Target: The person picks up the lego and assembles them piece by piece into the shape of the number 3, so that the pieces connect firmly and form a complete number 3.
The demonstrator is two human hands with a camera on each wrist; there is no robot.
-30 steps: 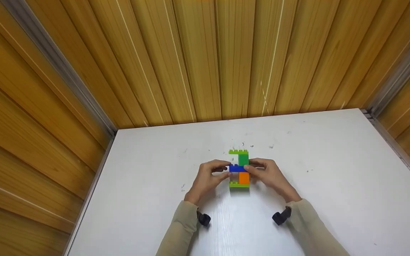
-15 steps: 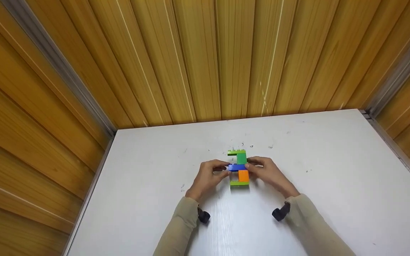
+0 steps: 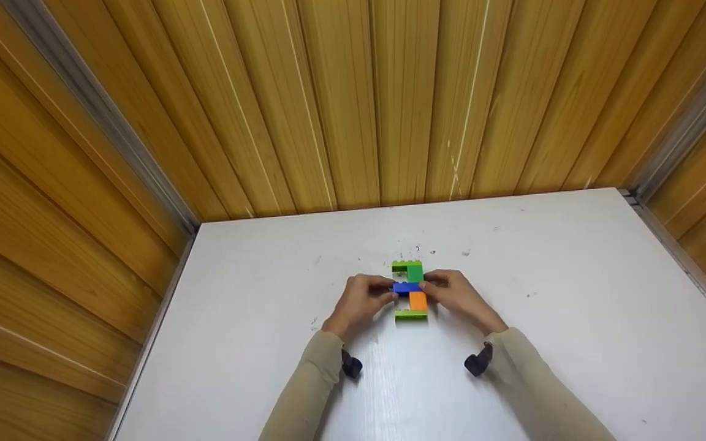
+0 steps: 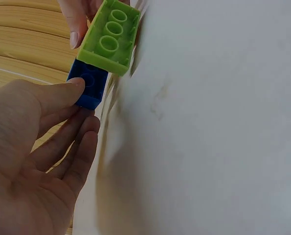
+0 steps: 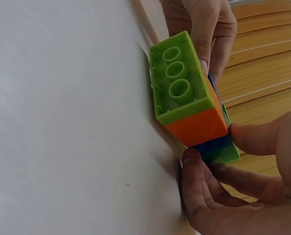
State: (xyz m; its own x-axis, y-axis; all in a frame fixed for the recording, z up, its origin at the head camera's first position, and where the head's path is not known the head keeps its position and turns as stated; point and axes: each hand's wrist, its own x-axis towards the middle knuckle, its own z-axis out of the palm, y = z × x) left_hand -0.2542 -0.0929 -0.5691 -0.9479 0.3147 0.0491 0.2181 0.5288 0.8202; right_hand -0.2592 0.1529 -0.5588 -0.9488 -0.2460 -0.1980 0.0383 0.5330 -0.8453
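Note:
Between both hands is an assembly of toy building bricks, roughly E-shaped in the head view. Its far end is a lime brick [image 3: 407,265], joined to a green brick [image 3: 415,273]. A long blue brick [image 3: 406,287] crosses the middle, followed by an orange brick [image 3: 418,301] and a near lime brick [image 3: 410,315]. My left hand [image 3: 359,301] pinches the blue brick's left end between thumb and fingers. From the other side, my right hand [image 3: 458,297] grips the assembly around the blue brick's right end. The near lime brick's hollow underside [image 5: 177,73] with its tubes shows in both wrist views.
A white tabletop [image 3: 255,282] with small dark marks lies beneath the hands. Wood-patterned panels [image 3: 353,104] rise behind the table and at both sides. Black wrist cameras [image 3: 351,364] hang at the inner side of each sleeve.
The assembly has tilted slightly in the hands and shifted a little to the left at its far end. Both hands keep their hold, and the right forearm has moved slightly forward.

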